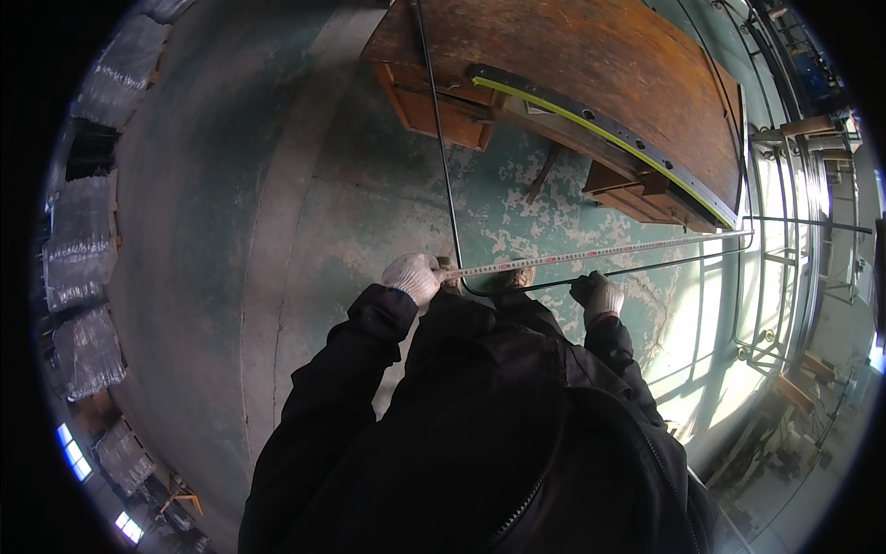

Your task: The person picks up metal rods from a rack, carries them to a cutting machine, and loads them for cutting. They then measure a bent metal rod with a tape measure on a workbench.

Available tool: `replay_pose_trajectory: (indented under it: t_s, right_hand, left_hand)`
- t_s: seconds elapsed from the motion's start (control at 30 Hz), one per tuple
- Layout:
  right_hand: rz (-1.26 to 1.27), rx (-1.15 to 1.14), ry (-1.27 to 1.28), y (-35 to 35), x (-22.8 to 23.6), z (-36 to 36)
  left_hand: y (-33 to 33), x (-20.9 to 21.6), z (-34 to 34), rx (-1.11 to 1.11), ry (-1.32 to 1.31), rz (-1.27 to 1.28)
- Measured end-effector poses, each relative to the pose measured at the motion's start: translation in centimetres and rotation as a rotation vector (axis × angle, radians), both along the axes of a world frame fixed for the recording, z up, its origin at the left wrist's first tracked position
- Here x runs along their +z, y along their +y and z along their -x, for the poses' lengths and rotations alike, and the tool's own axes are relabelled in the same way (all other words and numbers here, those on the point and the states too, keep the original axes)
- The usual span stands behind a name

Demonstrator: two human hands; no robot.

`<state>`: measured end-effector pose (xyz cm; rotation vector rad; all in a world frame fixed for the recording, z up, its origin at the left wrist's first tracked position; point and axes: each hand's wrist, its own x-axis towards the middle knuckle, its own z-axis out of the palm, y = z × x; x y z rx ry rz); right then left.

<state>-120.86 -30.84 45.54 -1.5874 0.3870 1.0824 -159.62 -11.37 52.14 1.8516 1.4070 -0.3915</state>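
A white glove covers my left hand [413,277], which is closed on one end of a pulled-out tape measure [591,253]. The tape blade runs taut to the right, to the far corner of a thin black metal rod frame [448,185] with rounded corners. My right hand [602,297], in a glove with dark fingers, is wrapped round the near side of that frame. The frame's long sides reach away from me over a worn wooden desk [572,46]. A black spirit level [600,127] with a yellow-green edge lies along the desk's near edge.
Wrapped grey stacks [81,242] line the far left. Metal racks [784,249] with tubes stand at the right, beside sunlit floor. Peeling green paint covers the floor [323,203]. Below the desk top hang wooden drawer cabinets [434,109]. My shoes [519,277] are just under the tape.
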Motion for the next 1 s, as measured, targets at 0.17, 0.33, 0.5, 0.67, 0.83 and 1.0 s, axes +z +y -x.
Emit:
replay_pose_trajectory:
  t_s: [0.17, 0.33, 0.5, 0.67, 0.83, 1.0]
  right_hand:
    - [-0.016, 0.042, -0.031, -0.4, -0.7, -0.3]
    - [-0.016, 0.033, -0.016, -0.2, -0.5, -0.3]
    - [0.016, -0.012, 0.008, -0.1, -0.3, -0.3]
    - [-0.004, -0.021, -0.006, -1.0, -2.2, -1.0]
    - [-0.055, 0.221, -0.138, -1.8, -3.6, -1.5]
    - [-0.035, -0.024, 0.027, -1.3, -2.7, -1.1]
  left_hand:
    - [0.1, 0.0, 0.0, -0.009, 0.0, 0.01]
    - [0.0, 0.2, -0.1, 0.004, -0.007, -0.01]
    - [0.0, 0.2, 0.0, -0.004, -0.017, -0.012]
    - [0.1, -0.1, 0.0, -0.001, -0.018, 0.005]
    - [0.0, -0.1, 0.1, -0.007, -0.022, -0.031]
    - [-0.1, 0.1, 0.1, -0.017, -0.046, -0.039]
